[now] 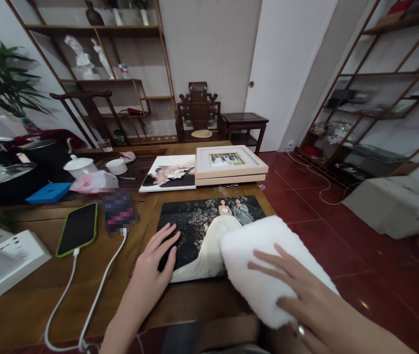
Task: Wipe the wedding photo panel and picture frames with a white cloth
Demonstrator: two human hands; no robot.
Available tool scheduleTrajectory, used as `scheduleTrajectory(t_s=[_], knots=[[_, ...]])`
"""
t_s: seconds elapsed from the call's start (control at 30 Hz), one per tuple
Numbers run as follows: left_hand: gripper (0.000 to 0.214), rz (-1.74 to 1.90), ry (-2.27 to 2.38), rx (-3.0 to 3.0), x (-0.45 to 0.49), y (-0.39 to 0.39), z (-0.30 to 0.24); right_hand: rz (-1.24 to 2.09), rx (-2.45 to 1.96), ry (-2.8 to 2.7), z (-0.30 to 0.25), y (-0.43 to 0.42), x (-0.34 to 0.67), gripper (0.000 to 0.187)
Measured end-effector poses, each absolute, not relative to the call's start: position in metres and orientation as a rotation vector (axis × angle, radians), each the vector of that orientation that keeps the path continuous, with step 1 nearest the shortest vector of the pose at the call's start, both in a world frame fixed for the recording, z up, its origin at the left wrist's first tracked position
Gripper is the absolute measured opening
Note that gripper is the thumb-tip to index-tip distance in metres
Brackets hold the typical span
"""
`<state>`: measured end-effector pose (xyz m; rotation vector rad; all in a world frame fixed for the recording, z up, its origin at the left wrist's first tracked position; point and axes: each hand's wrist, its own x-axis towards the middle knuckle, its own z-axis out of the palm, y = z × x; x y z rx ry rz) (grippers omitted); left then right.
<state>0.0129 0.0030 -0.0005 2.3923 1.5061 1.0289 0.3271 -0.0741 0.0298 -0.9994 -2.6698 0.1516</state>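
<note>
Fingers spread, the left hand (158, 263) lies flat on the near left corner of the photo (194, 221) on the table (47, 305), and the right hand (298, 290), fingers wide too, presses the cloth (254, 246) onto its near right part, soft, light stuff, I'd say, easiest gathered by an edge.

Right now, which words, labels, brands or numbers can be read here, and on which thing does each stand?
No text can be read.
White cardboard box at the far left: grey print, too blurred.
Small card on the wooden shelf: too small.
Dark wedding photo print under the left hand: no lettering.
</note>
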Motion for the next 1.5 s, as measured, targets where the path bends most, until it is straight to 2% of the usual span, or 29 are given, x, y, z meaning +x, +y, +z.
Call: scheduleTrajectory(t_s=[0.2, 0.47, 0.6, 0.8, 0.93, 1.1, 1.33, 1.5], knots=[[0.033, 0.999, 1.476, 2.431, 0.011, 0.003, -0.001, 0.285, -1.029, -2.743, 0.045, -0.034, 0.331, 0.024], [0.032, 0.990, 1.491, 2.401, 0.011, 0.002, 0.001, 0.144, -1.174, -2.554, 0.039, 0.074, 0.314, 0.028], [0.037, 0.982, 1.526, 2.366, 0.011, 0.002, 0.000, 0.109, -1.248, -2.544, 0.037, 0.055, 0.303, 0.027], [0.038, 0.980, 1.553, 2.322, 0.012, 0.002, -0.001, 0.236, -1.130, -2.641, 0.028, -0.043, 0.301, 0.030], [0.038, 0.959, 1.550, 2.311, 0.013, 0.002, 0.000, 0.260, -0.929, -2.665, 0.026, -0.073, 0.302, 0.019], [0.037, 0.994, 1.519, 2.328, 0.012, 0.002, 0.000, 0.306, -1.027, -2.681, 0.036, -0.030, 0.298, 0.026], [0.036, 0.979, 1.519, 2.337, 0.011, 0.001, 0.001, 0.096, -1.151, -2.552, 0.033, 0.062, 0.287, 0.025], [0.038, 0.985, 1.524, 2.334, 0.011, 0.001, -0.001, 0.086, -1.192, -2.587, 0.032, 0.033, 0.282, 0.027]])
